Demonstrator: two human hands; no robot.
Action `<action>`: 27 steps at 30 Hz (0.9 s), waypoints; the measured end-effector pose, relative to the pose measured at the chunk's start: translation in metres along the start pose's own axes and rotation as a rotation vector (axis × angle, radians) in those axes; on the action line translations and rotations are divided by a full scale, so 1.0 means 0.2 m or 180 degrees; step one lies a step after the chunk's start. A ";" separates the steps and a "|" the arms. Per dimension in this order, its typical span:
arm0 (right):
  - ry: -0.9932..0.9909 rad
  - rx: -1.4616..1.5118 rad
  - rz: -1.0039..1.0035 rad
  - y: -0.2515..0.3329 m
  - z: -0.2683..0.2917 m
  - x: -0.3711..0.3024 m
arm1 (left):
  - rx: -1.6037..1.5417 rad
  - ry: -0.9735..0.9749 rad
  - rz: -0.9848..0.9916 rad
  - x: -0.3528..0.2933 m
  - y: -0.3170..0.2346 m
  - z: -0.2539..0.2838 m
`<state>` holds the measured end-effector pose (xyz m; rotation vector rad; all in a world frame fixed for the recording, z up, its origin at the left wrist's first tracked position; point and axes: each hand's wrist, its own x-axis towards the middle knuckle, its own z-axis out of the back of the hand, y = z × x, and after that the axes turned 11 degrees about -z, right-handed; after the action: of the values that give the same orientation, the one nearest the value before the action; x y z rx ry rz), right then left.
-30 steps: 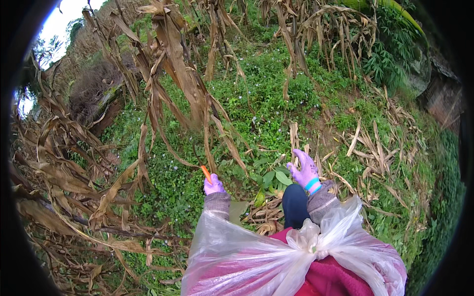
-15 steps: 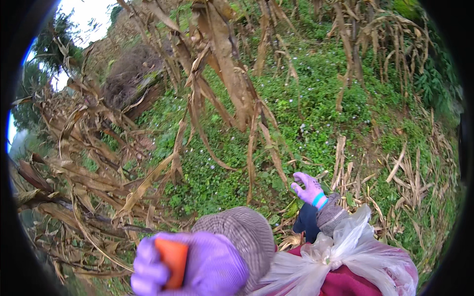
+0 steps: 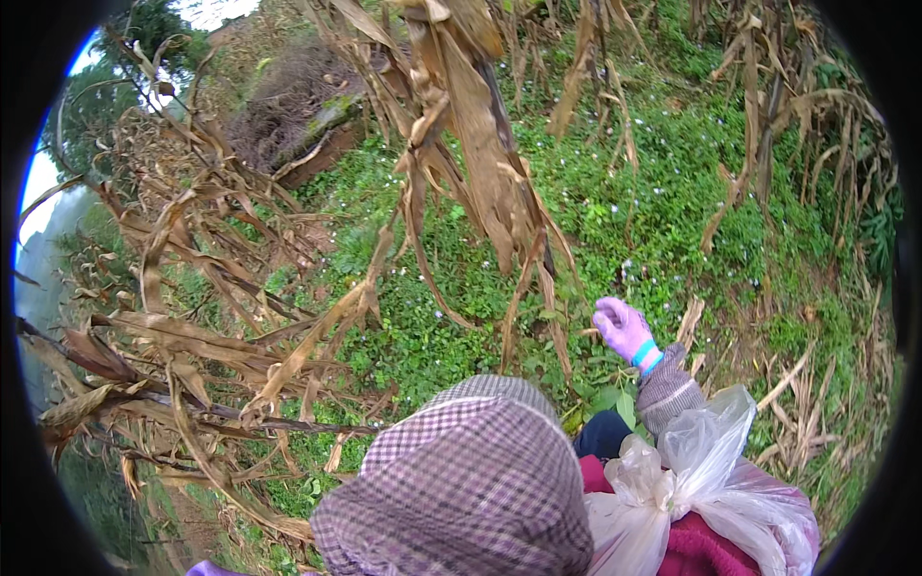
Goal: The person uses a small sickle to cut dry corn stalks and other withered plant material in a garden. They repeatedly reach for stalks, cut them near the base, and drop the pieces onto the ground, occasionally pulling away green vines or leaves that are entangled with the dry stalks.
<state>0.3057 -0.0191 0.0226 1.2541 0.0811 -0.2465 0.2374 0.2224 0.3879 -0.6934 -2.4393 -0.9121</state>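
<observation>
My right hand, in a light purple glove with a turquoise cuff, reaches out over the green ground plants. Its fingers are curled together. A small brown stub shows at the fingertips; whether it is gripped I cannot make out. Close in front, the purple-and-grey checked sleeve of my bent left arm fills the lower middle. Of my left hand, only a purple sliver shows at the lower edge, so its fingers are hidden. Beside the right sleeve sits a knotted translucent plastic sheet over dark pink cloth.
Tall dry corn stalks hang ahead of me. More dry stalks lean in a tangle at the left. Low green plants with small pale flowers cover the slope. Cut dry stalks lie at the right. A brush heap stands farther back.
My left hand, which had an orange piece at its fingers, has dropped almost out of view. The right hand's fingers have drawn together. The view has shifted, moving the scene rightward.
</observation>
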 end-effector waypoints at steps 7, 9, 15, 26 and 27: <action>0.1282 0.0815 0.0022 0.63 -0.30 0.53 | 0.0056 0.0122 0.0608 0.02 0.09 -0.16; 0.0975 0.0737 -0.0174 0.68 -0.36 0.75 | -0.0093 0.0329 0.1504 -0.14 0.07 -0.13; 0.0856 0.1504 0.0115 0.96 -0.56 0.95 | -0.0463 0.2754 0.5248 -0.52 0.12 0.37; 0.1346 0.1358 0.0279 0.89 -0.38 0.56 | -0.0813 0.6243 0.3586 -1.12 0.62 1.10; 0.1085 0.1487 0.0825 0.83 -0.35 0.57 | -0.0366 0.6739 0.3468 -1.14 0.62 1.35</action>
<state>0.4599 0.0791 0.1326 1.7461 0.1583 0.1880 0.4267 0.4236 0.1350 -0.4189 -0.0457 -0.5607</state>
